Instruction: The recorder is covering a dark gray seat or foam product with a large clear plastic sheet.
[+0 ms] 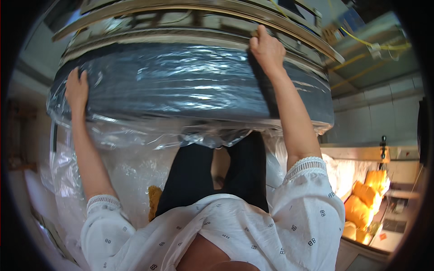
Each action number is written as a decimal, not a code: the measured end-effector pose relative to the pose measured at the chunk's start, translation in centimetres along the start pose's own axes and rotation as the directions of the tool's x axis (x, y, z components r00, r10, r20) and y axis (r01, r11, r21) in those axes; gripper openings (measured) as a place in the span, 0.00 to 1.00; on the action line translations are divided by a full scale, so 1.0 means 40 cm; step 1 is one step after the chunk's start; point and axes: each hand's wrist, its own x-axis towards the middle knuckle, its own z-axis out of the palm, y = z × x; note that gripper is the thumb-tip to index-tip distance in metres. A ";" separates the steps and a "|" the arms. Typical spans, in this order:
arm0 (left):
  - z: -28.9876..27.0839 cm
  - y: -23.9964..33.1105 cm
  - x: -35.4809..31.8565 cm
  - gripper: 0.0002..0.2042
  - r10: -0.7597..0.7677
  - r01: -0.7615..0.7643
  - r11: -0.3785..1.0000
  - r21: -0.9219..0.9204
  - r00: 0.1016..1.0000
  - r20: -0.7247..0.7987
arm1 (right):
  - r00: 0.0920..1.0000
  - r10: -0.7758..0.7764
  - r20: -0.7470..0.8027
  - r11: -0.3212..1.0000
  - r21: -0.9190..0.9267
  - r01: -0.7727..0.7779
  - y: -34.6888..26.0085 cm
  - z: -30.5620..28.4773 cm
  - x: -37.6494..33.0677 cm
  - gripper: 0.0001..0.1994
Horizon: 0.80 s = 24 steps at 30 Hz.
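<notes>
In front of me a long dark blue-grey upholstered piece [135,92] has clear plastic film [199,96] drawn over its side. My left hand [77,90] lies at the left end of that side, fingers apart against the film. My right hand [268,50] is closed at the upper edge on the right, close to the wooden frame; whatever its fingers hold is hidden. Slack folds of film [135,137] hang below the piece toward my legs.
A long wooden slat [181,5] crosses the frame at the far side. More clear plastic [140,176] spreads about my legs. Yellow-orange bundles [364,203] lie at the lower right, and a yellow cord [361,39] runs at the upper right.
</notes>
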 end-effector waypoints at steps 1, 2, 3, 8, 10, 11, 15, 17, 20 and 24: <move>-0.003 0.013 0.004 0.24 -0.027 0.028 0.999 -0.023 0.999 0.047 | 0.998 0.056 0.030 0.998 -0.032 -0.055 0.094 -0.020 -0.012 0.12; 0.000 -0.011 0.001 0.24 -0.017 0.017 1.000 -0.004 0.998 0.059 | 0.993 0.108 0.054 0.992 -0.074 -0.104 0.167 -0.034 -0.023 0.13; 0.010 -0.032 0.000 0.25 -0.020 0.020 1.000 0.003 0.997 0.078 | 0.982 0.180 0.055 0.980 -0.101 -0.174 0.245 -0.046 -0.034 0.13; -0.003 -0.026 0.020 0.25 -0.043 0.042 0.999 0.015 0.991 0.124 | 0.920 0.391 0.017 0.913 -0.131 -0.385 0.598 -0.076 -0.083 0.14; -0.010 -0.027 0.023 0.25 -0.058 0.053 0.998 0.040 0.989 0.135 | 0.919 0.390 0.060 0.907 -0.199 -0.372 0.646 -0.093 -0.074 0.14; -0.004 -0.038 0.026 0.25 -0.050 0.042 0.998 0.053 0.988 0.148 | 0.908 0.416 0.059 0.890 -0.231 -0.393 0.666 -0.091 -0.073 0.15; 0.012 -0.020 0.034 0.25 -0.044 0.034 0.995 0.095 0.994 0.103 | 0.882 0.471 -0.028 0.880 -0.052 -0.472 0.593 -0.104 -0.071 0.16; 0.016 0.013 0.040 0.25 -0.036 0.031 0.991 0.131 0.999 0.041 | 0.950 0.299 -0.093 0.930 0.253 -0.267 0.525 -0.087 -0.070 0.15; -0.001 0.020 0.016 0.27 -0.010 0.020 0.975 0.221 0.999 -0.047 | 0.995 0.093 -0.047 0.857 0.511 -0.056 0.338 -0.033 -0.024 0.16; -0.015 0.014 0.010 0.28 -0.120 0.112 0.986 0.121 0.991 0.056 | 0.998 0.032 0.060 0.938 0.343 -0.051 0.145 0.045 0.054 0.17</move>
